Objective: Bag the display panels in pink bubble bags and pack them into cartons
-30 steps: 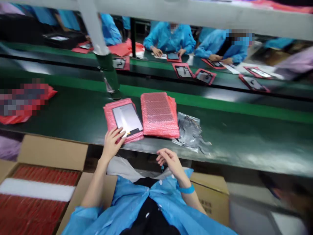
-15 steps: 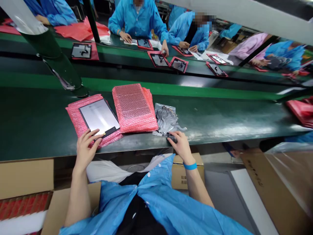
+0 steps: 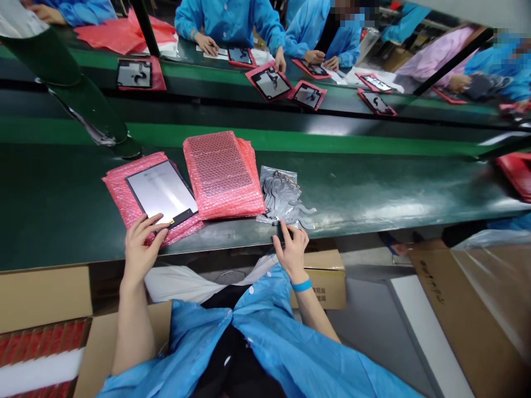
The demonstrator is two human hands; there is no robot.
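My left hand rests at the near corner of a grey screen panel, fingers curled on its edge and on the pink bubble wrap beneath it. To the right of the panel lies a stack of pink bubble-wrap bags. A heap of small dark flex parts on a clear bag lies further right. My right hand is at the near edge of that heap, fingers pinched together at a part too small to make out.
All of this sits on a dark green conveyor belt. Across it, people in blue coats handle panels on red trays. A green post stands at the left. Cardboard boxes flank my seat.
The view swung right and down. My right hand rose from my lap to the flex parts heap, then drew back to its near edge. My left hand stayed on the panel.
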